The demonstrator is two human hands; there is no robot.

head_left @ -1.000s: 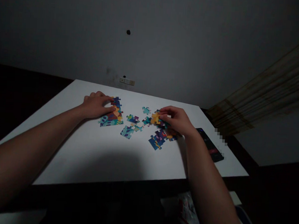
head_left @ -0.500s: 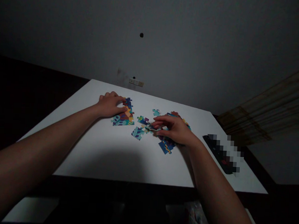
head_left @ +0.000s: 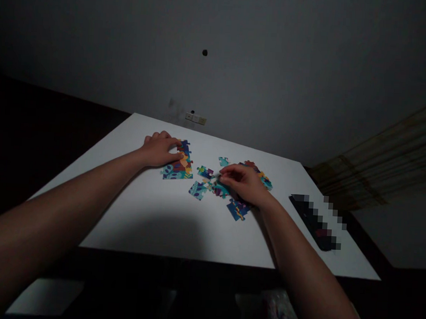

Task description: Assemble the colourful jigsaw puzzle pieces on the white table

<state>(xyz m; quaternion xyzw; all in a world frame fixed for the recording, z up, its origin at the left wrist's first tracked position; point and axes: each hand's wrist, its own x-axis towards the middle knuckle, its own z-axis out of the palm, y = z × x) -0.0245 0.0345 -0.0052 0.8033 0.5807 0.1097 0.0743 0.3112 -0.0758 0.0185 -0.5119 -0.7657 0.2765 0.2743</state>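
Note:
A joined section of jigsaw puzzle (head_left: pixel 178 172), printed in blue, brown and teal, lies on the left part of the white table. My left hand (head_left: pixel 159 148) rests over its left edge, thumb and forefinger spread apart on the section. To the right is a loose pile of puzzle pieces (head_left: pixel 223 189). Above it my right hand (head_left: pixel 245 181) has thumb and fingers pinched together, with the edge of a puzzle piece (head_left: pixel 218 177) showing at the tips; the hand hides most of that piece. A teal-and-purple piece (head_left: pixel 197 190) and a dark blue piece (head_left: pixel 237 210) lie nearby.
The white table (head_left: pixel 141 227) stands against a grey wall with a socket strip (head_left: pixel 195 118). A dark flat object (head_left: pixel 311 222), partly pixelated, lies on the table's right side. A curtain (head_left: pixel 369 172) hangs at the right. More pieces (head_left: pixel 264 178) lie behind my right hand.
My right hand's fingers have closed from spread to a pinch over the pile. My left hand stays on the joined section. The view has shifted slightly.

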